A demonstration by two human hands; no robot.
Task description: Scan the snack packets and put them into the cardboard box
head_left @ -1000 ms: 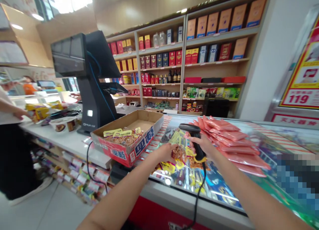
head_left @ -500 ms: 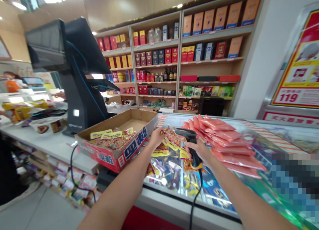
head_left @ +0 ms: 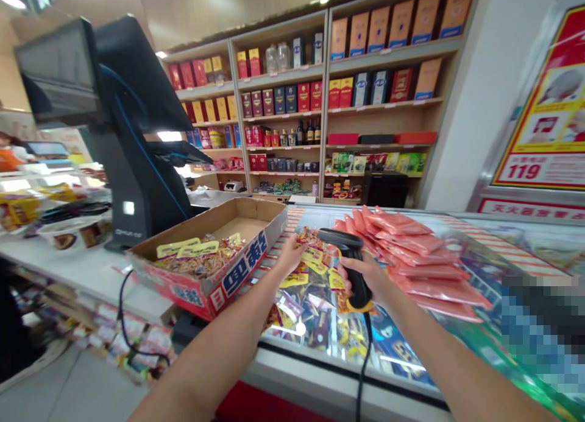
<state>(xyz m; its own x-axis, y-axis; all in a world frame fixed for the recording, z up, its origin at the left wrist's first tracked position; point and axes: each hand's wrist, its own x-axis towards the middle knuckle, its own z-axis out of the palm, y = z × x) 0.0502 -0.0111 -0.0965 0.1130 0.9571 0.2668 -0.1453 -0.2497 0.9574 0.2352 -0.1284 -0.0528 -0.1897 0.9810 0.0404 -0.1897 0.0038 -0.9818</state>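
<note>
In my right hand (head_left: 365,271) is a black barcode scanner (head_left: 350,242), its cable hanging over the counter's front edge. The scanner's head points left, towards my left hand (head_left: 290,256). My left fingers are closed on the edge of a snack packet (head_left: 311,238) with reddish-brown contents. More yellow-labelled snack packets (head_left: 315,266) lie on the glass counter (head_left: 292,343) below both hands. Beside my left forearm stands an open cardboard box (head_left: 269,224), partly filled with similar packets (head_left: 196,260).
A stack of salmon-pink packages (head_left: 425,270) lies right of my right hand. A dark till screen (head_left: 141,136) rises behind the box on the left. Goods show beneath the glass. Shelves of boxed bottles (head_left: 286,99) line the back wall.
The view has turned slightly right, so the till and box appear further left. Both hands keep nearly the same places and the same holds.
</note>
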